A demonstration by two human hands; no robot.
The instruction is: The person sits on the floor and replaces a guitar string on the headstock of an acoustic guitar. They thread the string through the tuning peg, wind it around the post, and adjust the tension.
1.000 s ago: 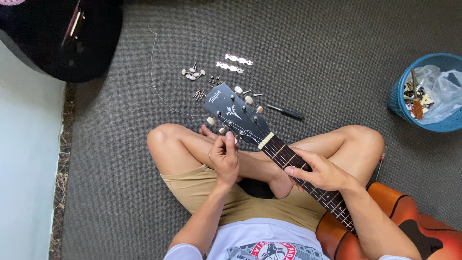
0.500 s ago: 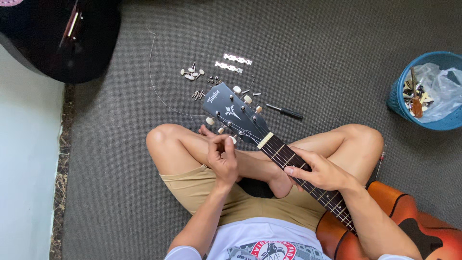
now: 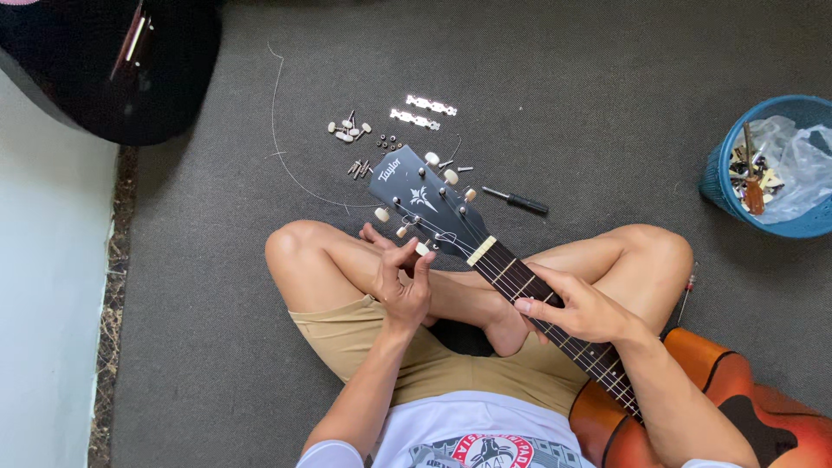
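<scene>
Orange-brown acoustic guitar body (image 3: pixel 737 416) lies at lower right, resting against the seated person's leg; its dark fretted neck (image 3: pixel 537 299) runs diagonally up-left across the crossed legs. Right hand (image 3: pixel 585 308) lies over the neck w/ fingers narrow, curled lightly round it and pressing the strings. Left hand (image 3: pixel 403 282) sits just below the headstock, thumb and fingertips pinched together on a small cream tuning-peg button (image 3: pixel 422 249) at the lower edge. Black guitar headstock w/ white emblem (image 3: pixel 420 195) points up-left, other cream buttons showing along both edges; thin strings fan over its face.

Step in hand, by judgement: turning a tuner to wind or tension a string. Next move likely calls for small, steady turns w/ the neck kept still; slack on the post can't be read.

Beyond, on grey carpet (image 3: pixel 589 78): small black-handled screwdriver (image 3: pixel 518 200) just right of the headstock, loose screws and spare cream-knobbed pegs (image 3: pixel 349 130), two shiny metal tuner plates (image 3: pixel 420 111), a loose wire string (image 3: pixel 279 130). Far right, blue round bin w/ plastic bag (image 3: pixel 776 165); far top left, black guitar body (image 3: pixel 113 61).
</scene>
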